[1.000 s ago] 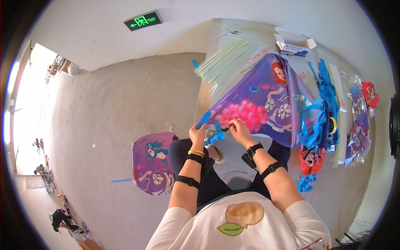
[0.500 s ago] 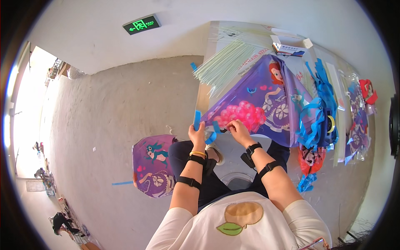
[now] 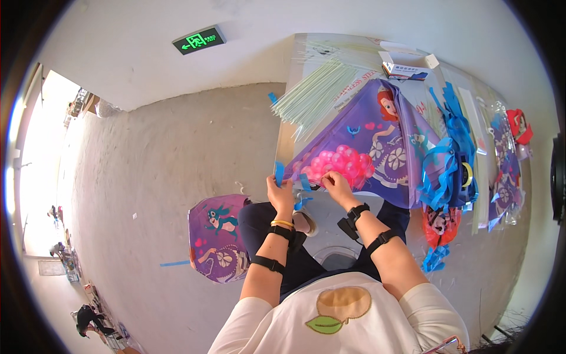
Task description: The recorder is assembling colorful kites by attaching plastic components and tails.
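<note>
Bare concrete floor (image 3: 177,153) w/ a white wall (image 3: 135,35) behind; a green lit exit sign (image 3: 199,40) sits on the wall. A table (image 3: 286,138) runs along the right side, crowded w/ stuff.

On the table, nearest the person, lies a purple kite (image 3: 377,141) w/ a cartoon figure and a pink patch printed on it, spread flat, its near corner at the table edge. Left hand (image 3: 280,192) is at that near-left corner, fingers closed in a pinch on a short blue strip (image 3: 279,173) that stands up at the table edge. Right hand (image 3: 337,184) rests just beside it on the kite's near edge by the pink patch, fingers curled down onto the fabric; can't tell if it's gripping or only pressing. Both wrists and forearms carry black straps.

Beyond the kite: a bundle of pale thin rods (image 3: 312,97) fanned out, and a small white box (image 3: 407,66) at the far end. To the right, a heap of blue ribbon tails (image 3: 451,159), more packaged kites (image 3: 507,171) further right.

On the floor left of the person's knees, a second purple kite (image 3: 218,236) lies, well apart from the table. A blue strip (image 3: 175,263) lies on the floor near it.
</note>
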A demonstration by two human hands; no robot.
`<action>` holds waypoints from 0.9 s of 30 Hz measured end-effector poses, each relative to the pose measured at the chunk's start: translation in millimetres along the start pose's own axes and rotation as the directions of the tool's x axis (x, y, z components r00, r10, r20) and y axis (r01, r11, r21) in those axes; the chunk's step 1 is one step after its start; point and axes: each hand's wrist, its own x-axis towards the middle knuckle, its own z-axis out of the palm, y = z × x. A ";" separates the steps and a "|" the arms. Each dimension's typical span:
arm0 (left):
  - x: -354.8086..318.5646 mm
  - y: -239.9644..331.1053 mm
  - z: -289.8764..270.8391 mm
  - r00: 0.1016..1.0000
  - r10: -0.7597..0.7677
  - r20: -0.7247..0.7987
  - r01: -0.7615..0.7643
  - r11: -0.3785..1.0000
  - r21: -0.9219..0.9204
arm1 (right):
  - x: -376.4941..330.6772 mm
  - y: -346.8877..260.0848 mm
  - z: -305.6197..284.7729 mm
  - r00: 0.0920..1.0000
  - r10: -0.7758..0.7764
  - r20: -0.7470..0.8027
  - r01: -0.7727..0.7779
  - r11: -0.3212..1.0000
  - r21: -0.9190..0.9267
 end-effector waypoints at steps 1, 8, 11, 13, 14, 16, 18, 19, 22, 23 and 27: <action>-3.6 2.9 -0.7 1.000 0.000 -0.003 0.000 1.000 0.001 | 0.4 -4.8 1.5 0.998 0.052 -0.021 -0.051 0.997 0.059; -57.2 30.2 -0.5 0.993 0.042 0.112 -0.023 0.987 -0.161 | 9.9 -37.1 3.6 0.947 0.292 0.131 -0.293 0.956 -0.006; -76.1 33.1 7.6 0.977 0.056 0.205 -0.009 0.975 -0.223 | 4.0 -32.7 1.0 0.951 0.308 0.001 -0.306 0.946 -0.107; -87.1 42.8 10.7 0.947 -0.014 0.320 0.103 0.959 -0.264 | -4.3 -12.0 -16.9 0.969 0.246 -0.006 -0.245 0.962 -0.118; -85.8 28.5 7.7 0.955 0.019 0.295 0.087 0.936 -0.341 | -10.6 -14.6 -22.0 0.979 0.203 0.008 -0.199 0.969 -0.146; -82.0 20.0 0.5 0.937 -0.114 0.330 0.254 0.873 -0.417 | -28.3 -6.9 -47.2 0.977 0.215 0.010 -0.210 0.963 -0.169; -78.5 30.2 -13.5 0.781 -0.309 0.543 0.587 0.660 -0.469 | -50.6 15.7 -97.5 0.963 0.268 -0.002 -0.261 0.936 -0.234; -77.9 32.9 -14.0 0.775 -0.295 0.559 0.588 0.659 -0.469 | -62.3 35.5 -122.8 0.952 0.293 -0.084 -0.305 0.914 -0.266; -79.9 31.4 -18.5 0.678 -0.298 0.672 0.714 0.485 -0.505 | -88.4 43.5 -146.1 0.847 -0.046 -0.529 -0.299 0.782 -0.547; -80.5 29.0 -21.0 0.685 -0.298 0.665 0.709 0.484 -0.513 | -85.8 20.8 -142.1 0.824 -0.137 -0.550 -0.252 0.780 -0.572; -96.2 48.9 -2.8 0.759 -0.134 0.637 0.562 0.631 -0.536 | -75.5 -6.8 -98.8 0.995 0.042 -0.087 -0.045 0.998 -0.035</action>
